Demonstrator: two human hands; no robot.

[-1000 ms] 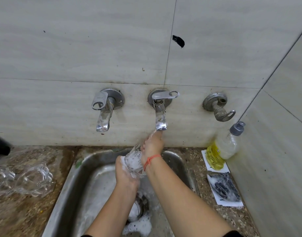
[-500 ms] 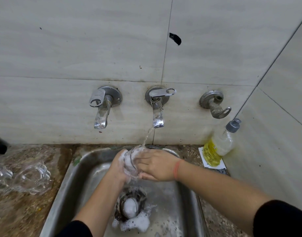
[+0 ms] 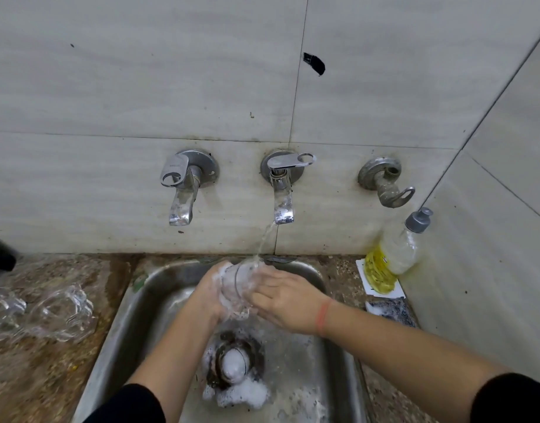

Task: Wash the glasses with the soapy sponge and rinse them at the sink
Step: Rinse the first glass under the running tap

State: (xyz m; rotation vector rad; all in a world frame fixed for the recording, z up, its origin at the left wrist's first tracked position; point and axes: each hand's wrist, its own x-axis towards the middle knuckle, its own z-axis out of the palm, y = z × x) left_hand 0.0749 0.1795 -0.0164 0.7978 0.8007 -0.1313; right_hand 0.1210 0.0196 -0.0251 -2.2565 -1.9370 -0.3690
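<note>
Glass (image 3: 238, 285): held above the sink (image 3: 116, 325) between both hands, directly under the running water; clear, streaked with suds.
Left hand (image 3: 209, 296): clasped the glass from the left, fingers curled round it, foam over the knuckles.
Right hand (image 3: 285, 300): closed on the glass from the right, fingers across the top, thumb beneath; red band (image 3: 322, 314) at the wrist.
Water (image 3: 264, 242): fell in a thin slanting stream from the middle tap (image 3: 282, 203), struck the top of the glass.
In the way: both hands covered most of the glass, so rim and base could not be told apart.
Sink contents: drain plug (image 3: 235, 366) in the middle of the wet steel basin, white foam (image 3: 241, 395) heaped round and in front of it.
Wall: left tap (image 3: 181, 193) beside the middle one; worn valve (image 3: 384, 184) to the right.
Left counter (image 3: 33, 377): two other glasses (image 3: 61, 312) lay on the speckled stone, near each other, beside the sink.
Right counter: soap bottle (image 3: 394, 254), yellow liquid at its bottom, leaned into the corner on a white card; dark sudsy sponge (image 3: 390, 312) lay just in front of it.
</note>
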